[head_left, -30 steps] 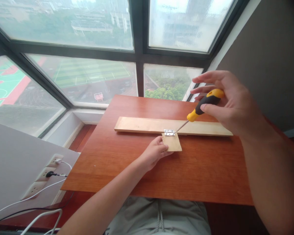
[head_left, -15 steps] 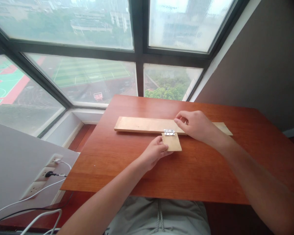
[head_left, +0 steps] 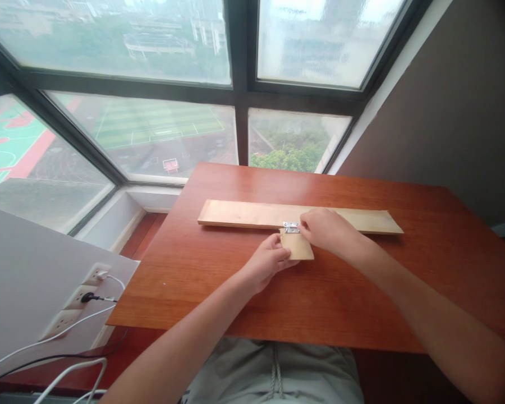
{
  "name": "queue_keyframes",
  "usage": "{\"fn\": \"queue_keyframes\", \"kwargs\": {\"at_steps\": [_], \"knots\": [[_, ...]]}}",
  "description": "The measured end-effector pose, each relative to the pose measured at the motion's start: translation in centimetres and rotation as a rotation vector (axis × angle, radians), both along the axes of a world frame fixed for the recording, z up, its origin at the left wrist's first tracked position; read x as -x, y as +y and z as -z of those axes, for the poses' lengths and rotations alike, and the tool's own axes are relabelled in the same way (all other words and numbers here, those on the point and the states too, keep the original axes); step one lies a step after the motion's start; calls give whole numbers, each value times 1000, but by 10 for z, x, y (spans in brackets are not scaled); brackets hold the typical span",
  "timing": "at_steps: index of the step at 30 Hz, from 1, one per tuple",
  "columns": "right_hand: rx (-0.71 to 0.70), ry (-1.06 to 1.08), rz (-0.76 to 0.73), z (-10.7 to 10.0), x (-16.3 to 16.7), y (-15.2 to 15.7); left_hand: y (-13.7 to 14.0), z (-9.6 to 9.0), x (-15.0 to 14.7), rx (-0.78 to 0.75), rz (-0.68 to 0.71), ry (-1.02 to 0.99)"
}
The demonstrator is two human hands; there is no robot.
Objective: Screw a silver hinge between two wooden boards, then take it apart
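My left hand (head_left: 271, 259) grips a small square wooden piece (head_left: 298, 247) by its left side, thumb on top and fingers beneath. On that piece's far edge, beside the long wooden board (head_left: 244, 213), sits a small silver metal fitting (head_left: 291, 227) like a hinge or sliding bolt. My right hand (head_left: 322, 227) is closed, its fingertips pinched together against the fitting's right end. Whether they hold the fitting itself or something small is hidden. Behind both hands the board lies flat, crossways on the table.
The reddish-brown wooden table (head_left: 185, 292) stands close to large windows (head_left: 160, 129). On the low wall at left, sockets (head_left: 79, 297) have plugs and cables in them. A grey wall (head_left: 458, 112) rises at the right.
My right hand has moved down and slightly left, from over the board to the metal fitting's right end. The left hand keeps its grip on the square piece.
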State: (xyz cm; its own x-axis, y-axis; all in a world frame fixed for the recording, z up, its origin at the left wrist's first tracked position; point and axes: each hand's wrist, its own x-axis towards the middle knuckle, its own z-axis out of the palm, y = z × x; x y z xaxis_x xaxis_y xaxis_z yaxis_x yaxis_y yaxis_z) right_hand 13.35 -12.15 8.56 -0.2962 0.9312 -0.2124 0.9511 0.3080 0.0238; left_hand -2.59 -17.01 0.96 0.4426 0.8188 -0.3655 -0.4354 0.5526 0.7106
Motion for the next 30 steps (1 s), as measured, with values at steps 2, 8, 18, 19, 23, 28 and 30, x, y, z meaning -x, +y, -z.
{"fn": "queue_keyframes", "kwargs": {"at_steps": [2, 8, 18, 19, 23, 28, 30], "knots": [[2, 10, -12, -2, 0, 0, 0, -1, 0, 2, 0, 1], [-11, 38, -24, -10, -1, -1, 0, -4, -1, 27, 5, 1], [90, 53, 36, 11, -51, -5, 0, -7, -2, 41, -10, 21], [111, 52, 42, 17, -57, -7, 0, -7, -1, 41, -8, 23], [148, 67, 82, 36, -78, -15, 1, -5, -1, 35, 5, 26], [162, 74, 107, 46, -91, -23, 1, -4, 0, 22, 4, 24], [160, 75, 119, 46, -93, -24, 1, -4, 0, 21, 2, 21]]}}
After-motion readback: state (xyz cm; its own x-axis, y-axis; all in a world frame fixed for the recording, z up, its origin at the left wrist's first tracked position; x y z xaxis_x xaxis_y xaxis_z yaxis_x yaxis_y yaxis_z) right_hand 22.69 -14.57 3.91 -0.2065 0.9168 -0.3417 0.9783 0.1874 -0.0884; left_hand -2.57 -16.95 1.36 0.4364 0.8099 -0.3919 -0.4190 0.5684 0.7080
